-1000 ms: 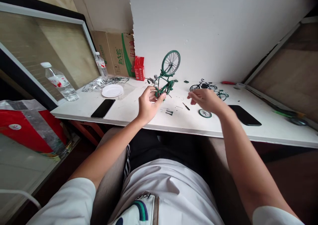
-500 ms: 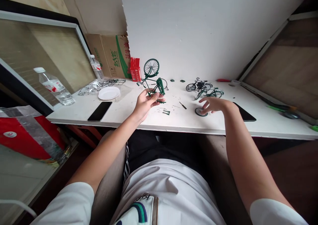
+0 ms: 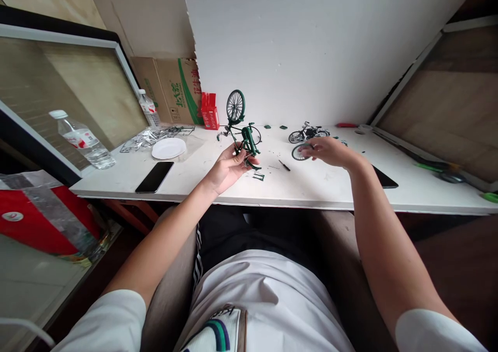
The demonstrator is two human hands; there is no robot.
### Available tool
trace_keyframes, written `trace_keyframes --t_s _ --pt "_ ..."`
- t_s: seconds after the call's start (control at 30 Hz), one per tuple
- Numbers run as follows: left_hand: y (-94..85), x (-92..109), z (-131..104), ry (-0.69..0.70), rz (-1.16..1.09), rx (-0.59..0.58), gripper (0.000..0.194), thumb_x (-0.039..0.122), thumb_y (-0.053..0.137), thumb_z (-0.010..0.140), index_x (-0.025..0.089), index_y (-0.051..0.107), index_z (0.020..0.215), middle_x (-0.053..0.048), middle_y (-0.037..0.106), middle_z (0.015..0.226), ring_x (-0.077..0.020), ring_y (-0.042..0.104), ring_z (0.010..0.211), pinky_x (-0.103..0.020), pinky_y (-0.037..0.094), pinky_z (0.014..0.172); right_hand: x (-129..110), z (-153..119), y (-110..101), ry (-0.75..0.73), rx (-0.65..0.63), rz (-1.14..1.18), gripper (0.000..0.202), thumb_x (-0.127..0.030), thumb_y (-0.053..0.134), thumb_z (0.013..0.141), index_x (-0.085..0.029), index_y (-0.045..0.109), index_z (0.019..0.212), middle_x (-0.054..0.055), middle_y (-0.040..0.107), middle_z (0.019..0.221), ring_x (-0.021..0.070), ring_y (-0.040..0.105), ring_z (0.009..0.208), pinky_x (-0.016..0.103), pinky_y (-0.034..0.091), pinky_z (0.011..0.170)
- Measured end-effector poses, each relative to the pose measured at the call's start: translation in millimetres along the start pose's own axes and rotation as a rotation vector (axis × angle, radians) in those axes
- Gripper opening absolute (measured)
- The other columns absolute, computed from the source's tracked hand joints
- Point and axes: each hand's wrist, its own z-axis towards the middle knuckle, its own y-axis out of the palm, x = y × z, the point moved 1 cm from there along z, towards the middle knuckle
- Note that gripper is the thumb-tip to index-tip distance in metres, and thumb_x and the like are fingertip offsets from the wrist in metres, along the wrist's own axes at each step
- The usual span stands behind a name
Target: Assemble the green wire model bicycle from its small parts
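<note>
On and about the white tabletop (image 3: 327, 191), we list from left to right. One red bag (image 3: 39, 220), below the table's edge. One large bottle (image 3: 83, 142), capped, with a smaller bottle (image 3: 148, 108) behind it. One dark phone (image 3: 154, 177), lying flat near the front edge. Behind it, black sprues (image 3: 175, 130) with clear wrapping, and one white plate (image 3: 168, 148). At the back, one cardboard box (image 3: 169, 90) and, just beside it, one red carton (image 3: 209, 114).

Next, our left hand (image 3: 227, 169), fingers grasping the low end of a green model bicycle (image 3: 249, 139), held tilted with its fitted wheel uppermost. Between our hands, small green parts (image 3: 259, 177) and one slim dark tool (image 3: 284, 166) lie on the surface.

Then one loose wheel (image 3: 299, 152), pinched at its right side by the fingers of our right hand (image 3: 327, 151). Behind, one black model bicycle (image 3: 307, 133) stands near the wall; the hand blocks whatever lies directly beyond it. One red item (image 3: 346, 125), at the back. One black slab (image 3: 385, 177), partly covered by our right forearm.
</note>
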Motion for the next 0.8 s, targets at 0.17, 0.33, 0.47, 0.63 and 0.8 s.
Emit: trace_keyframes --t_s 0.17,0.33,0.47,0.63,0.8 --pt "0.8 -0.6 -3.4 -0.023 -0.026 -0.056 0.028 0.025 0.089 0.079 0.021 0.066 0.095 -0.003 0.074 0.092 -0.0228 0.075 0.096 -0.038 0.054 0.093 -56.9 -21.0 5.5 -0.227 0.109 0.399 0.05 -0.067 0.085 0.08 -0.022 0.079 0.101 0.009 0.082 0.096 0.0273 0.078 0.095 0.041 0.065 0.084" --pt "7.2 1.4 -6.7 -0.053 0.023 -0.093 0.04 0.031 0.097 0.071 0.023 0.064 0.092 -0.002 0.073 0.091 -0.0231 0.073 0.092 -0.043 0.053 0.098 -115.0 -56.8 11.3 -0.368 0.039 0.424 0.041 -0.061 0.092 0.075 -0.023 0.081 0.087 0.005 0.083 0.089 0.0233 0.079 0.085 0.037 0.066 0.08" --pt "14.0 1.9 -9.0 -0.029 0.095 -0.055 0.047 0.037 0.1 0.067 0.024 0.064 0.095 -0.001 0.071 0.09 -0.0245 0.073 0.093 -0.047 0.052 0.102 -138.5 -78.6 12.9 -0.465 0.15 0.331 0.039 -0.06 0.091 0.078 -0.023 0.084 0.086 0.005 0.084 0.087 0.0222 0.078 0.08 0.034 0.065 0.074" --pt "22.7 3.2 -11.8 0.004 0.158 -0.019 0.051 0.041 0.099 0.068 0.025 0.064 0.1 -0.001 0.069 0.088 -0.0257 0.073 0.097 -0.047 0.052 0.101 -154.1 -92.3 14.1 -0.506 0.319 0.184 0.035 -0.061 0.086 0.083 -0.026 0.084 0.083 0.003 0.083 0.082 0.021 0.077 0.075 0.032 0.061 0.068" --pt "24.2 3.3 -12.0 0.015 0.157 -0.008 0.05 0.041 0.098 0.068 0.026 0.064 0.101 -0.001 0.072 0.095 -0.024 0.072 0.098 -0.045 0.053 0.102 -161.8 -95.2 17.2 -0.507 0.336 0.083 0.039 -0.064 0.081 0.087 -0.026 0.082 0.077 0.003 0.08 0.074 0.0205 0.073 0.068 0.034 0.059 0.065"
